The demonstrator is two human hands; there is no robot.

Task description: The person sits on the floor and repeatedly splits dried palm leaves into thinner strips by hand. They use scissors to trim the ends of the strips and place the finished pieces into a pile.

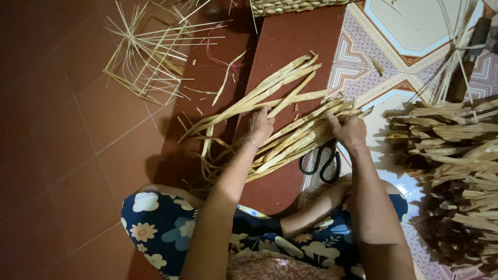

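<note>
A person sits on a dark red tiled floor [67, 155] beside a patterned mat [410, 31]. Both hands close on a bundle of pale flat reed strips [280, 140] lying across the floor: left hand [261, 126] mid-bundle, right hand [348, 129] near the mat's edge. Black scissors [320, 163] lie just beneath; a heap of dried strips [456, 171] covers the mat.

scissors [320, 162] blades hidden under fibre strips [280, 135]; basket [290, 6] cut off by top edge
</note>
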